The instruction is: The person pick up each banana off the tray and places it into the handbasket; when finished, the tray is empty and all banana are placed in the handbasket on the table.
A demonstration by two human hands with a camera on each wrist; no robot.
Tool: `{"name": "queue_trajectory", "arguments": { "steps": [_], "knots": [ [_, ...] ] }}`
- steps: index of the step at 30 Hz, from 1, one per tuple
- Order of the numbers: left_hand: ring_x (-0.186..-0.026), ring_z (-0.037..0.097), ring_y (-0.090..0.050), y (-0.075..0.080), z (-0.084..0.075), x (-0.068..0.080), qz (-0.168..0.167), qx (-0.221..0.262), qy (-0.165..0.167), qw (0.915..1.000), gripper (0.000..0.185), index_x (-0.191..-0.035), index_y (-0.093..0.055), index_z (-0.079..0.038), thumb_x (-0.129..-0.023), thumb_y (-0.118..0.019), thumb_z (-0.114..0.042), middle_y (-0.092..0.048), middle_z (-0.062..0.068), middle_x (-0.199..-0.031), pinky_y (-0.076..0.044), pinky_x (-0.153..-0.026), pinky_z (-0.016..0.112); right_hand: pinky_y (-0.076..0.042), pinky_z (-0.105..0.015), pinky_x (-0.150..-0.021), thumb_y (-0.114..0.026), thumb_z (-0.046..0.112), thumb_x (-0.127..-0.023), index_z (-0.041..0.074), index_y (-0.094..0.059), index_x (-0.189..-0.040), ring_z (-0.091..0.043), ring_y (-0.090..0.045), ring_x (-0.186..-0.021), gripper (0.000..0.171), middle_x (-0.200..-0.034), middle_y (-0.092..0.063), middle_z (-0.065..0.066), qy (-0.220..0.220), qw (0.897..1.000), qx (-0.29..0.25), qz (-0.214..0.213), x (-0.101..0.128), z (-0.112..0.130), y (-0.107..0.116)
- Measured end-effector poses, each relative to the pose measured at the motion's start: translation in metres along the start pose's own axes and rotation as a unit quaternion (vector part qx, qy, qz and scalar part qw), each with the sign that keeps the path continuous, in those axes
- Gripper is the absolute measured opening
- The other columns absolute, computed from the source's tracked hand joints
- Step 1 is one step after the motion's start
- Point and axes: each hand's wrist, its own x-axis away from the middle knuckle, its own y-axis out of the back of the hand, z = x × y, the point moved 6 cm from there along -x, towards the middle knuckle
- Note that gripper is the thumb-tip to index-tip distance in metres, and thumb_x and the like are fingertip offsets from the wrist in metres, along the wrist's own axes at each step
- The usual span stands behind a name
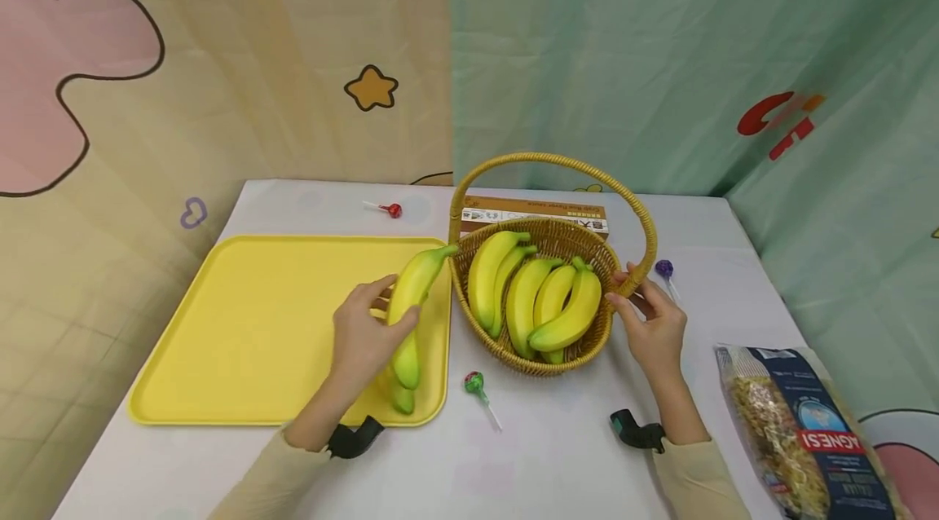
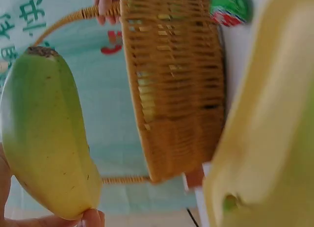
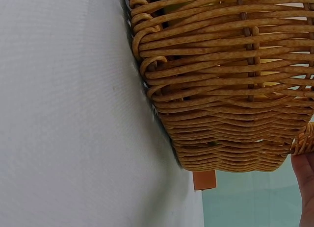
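Observation:
My left hand [image 1: 383, 306] grips a yellow-green banana [image 1: 412, 301] above the right edge of the yellow tray [image 1: 242, 324]. A second banana [image 1: 403, 398] lies on the tray just beneath it. In the left wrist view the held banana [image 2: 46, 138] fills the left side, with a fingertip [image 2: 92, 218] under it. To the right stands the wicker basket [image 1: 546, 361], holding several bananas [image 1: 543, 300]. My right hand [image 1: 620, 290] holds the basket's right rim where the handle [image 1: 557, 161] joins. In the right wrist view, one of that hand's fingers [image 3: 306, 188] is beside the basket wall [image 3: 221, 89].
Three lollipops lie on the white table [image 1: 543, 455]: green-red [image 1: 474, 381] in front of the basket, purple [image 1: 663, 268] to its right, red [image 1: 394, 210] at the back. A brown box [image 1: 535, 213] stands behind the basket. A pasta bag [image 1: 800, 438] lies at the front right.

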Motion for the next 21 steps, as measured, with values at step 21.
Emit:
{"name": "queue_trajectory", "arguments": {
  "steps": [21],
  "knots": [
    [-0.098,0.031,-0.060,-0.135,-0.070,-0.046,0.066,-0.051,-0.076,0.9937,0.054,-0.123,-0.064,0.001,-0.079,-0.069,-0.031,-0.064,0.017,-0.110,-0.050,-0.078,0.043,-0.050,-0.011,-0.084,-0.069,-0.024,-0.072,-0.019,-0.062,-0.114,0.003,-0.064,-0.102,0.042,-0.103,-0.065,-0.035,0.002,1.000,0.008,0.003,0.000,0.000,-0.001]
  ]
}}
